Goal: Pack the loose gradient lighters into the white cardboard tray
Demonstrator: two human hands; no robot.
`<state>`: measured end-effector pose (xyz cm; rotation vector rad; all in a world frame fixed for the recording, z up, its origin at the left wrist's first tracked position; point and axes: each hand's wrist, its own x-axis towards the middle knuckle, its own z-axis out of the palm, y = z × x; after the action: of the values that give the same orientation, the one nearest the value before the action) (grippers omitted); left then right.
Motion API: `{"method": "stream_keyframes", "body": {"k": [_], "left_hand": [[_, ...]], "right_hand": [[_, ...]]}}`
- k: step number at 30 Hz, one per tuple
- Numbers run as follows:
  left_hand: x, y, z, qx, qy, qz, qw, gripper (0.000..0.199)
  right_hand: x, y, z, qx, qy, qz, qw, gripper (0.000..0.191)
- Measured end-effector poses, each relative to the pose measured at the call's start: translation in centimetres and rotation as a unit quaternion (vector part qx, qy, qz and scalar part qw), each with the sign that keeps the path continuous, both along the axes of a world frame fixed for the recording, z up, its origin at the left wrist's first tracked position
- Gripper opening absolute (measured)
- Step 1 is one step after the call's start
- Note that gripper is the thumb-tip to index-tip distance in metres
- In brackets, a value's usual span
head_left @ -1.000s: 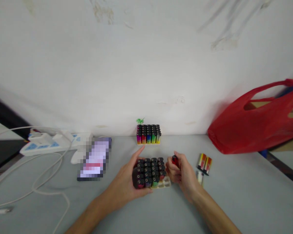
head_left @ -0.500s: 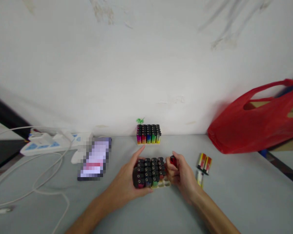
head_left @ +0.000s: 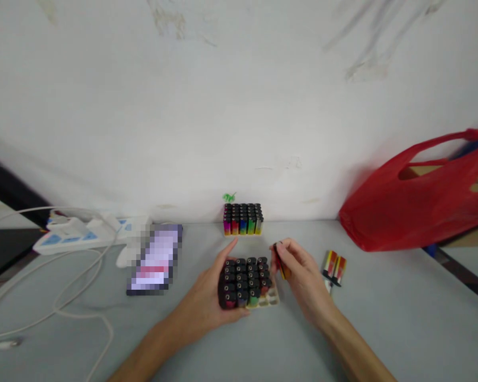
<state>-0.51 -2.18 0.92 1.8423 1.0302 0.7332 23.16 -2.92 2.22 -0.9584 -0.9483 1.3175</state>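
My left hand (head_left: 211, 297) is wrapped round the left side of a pale tray (head_left: 274, 300) that carries rows of upright black-topped lighters (head_left: 242, 281). Bare slots show along the tray's right side and near corner. Just right of the tray, my right hand (head_left: 302, 276) pinches a single red and yellow lighter (head_left: 281, 265), tilted, between thumb and fingers. Two red and yellow lighters (head_left: 334, 265) lie side by side on the table to the right, with another one partly hidden behind my right hand.
Against the wall stands a second tray of colourful lighters (head_left: 242, 220). A phone (head_left: 155, 260) lies at the left, beside a white power strip (head_left: 91, 233) and loose white cables (head_left: 99, 317). A red plastic bag (head_left: 414, 201) sits at the back right.
My right hand has turned and shifted slightly right, so more of the lighter in it shows, as do the tray's bare right-side slots. My left hand stays on the tray.
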Motion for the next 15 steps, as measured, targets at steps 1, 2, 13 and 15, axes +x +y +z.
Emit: {"method": "stream_keyframes", "body": {"k": [1,2,13,15], "left_hand": [[0.0,0.0,0.0,0.003,0.004,0.000,1.000,0.128],[0.0,0.0,0.0,0.005,0.007,0.002,1.000,0.127],[0.3,0.0,0.1,-0.002,-0.015,-0.008,1.000,0.124],[0.4,0.0,0.2,-0.003,-0.019,-0.009,1.000,0.125]], "right_hand": [[0.4,0.1,0.1,0.012,-0.022,-0.003,1.000,0.038],[0.9,0.1,0.3,0.021,-0.042,-0.003,0.999,0.036],[4.1,-0.2,1.6,-0.013,-0.133,0.286,0.949,0.033],[3.8,-0.3,1.7,-0.003,-0.160,0.274,0.948,0.031]]}}
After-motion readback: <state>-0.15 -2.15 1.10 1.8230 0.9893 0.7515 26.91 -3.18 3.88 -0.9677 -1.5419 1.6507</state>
